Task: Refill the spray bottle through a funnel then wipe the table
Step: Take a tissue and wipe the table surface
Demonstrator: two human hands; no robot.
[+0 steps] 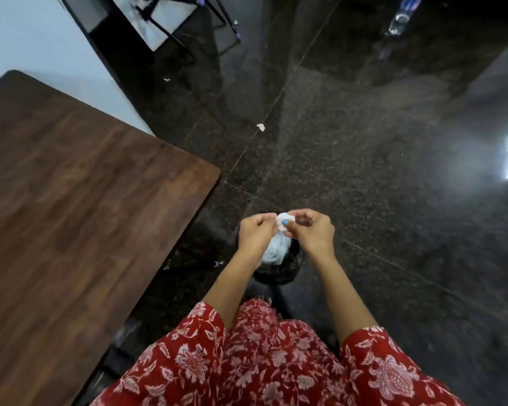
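Observation:
I look down at a dark floor beside the brown wooden table point(71, 200), which fills the left side. My left hand point(255, 232) and my right hand point(310, 231) meet over a black mesh waste bin point(279, 272) on the floor. Both pinch a small crumpled white tissue point(282, 220) between their fingertips. Inside the bin lies a pale crumpled wad point(274, 252), partly hidden by my hands. No spray bottle or funnel shows in this view.
A clear plastic water bottle point(401, 17) stands on the floor at the top right. A black metal frame point(188, 24) stands at the top. Small white scraps point(261, 127) lie on the floor. A white wall point(27, 39) borders the table's far side.

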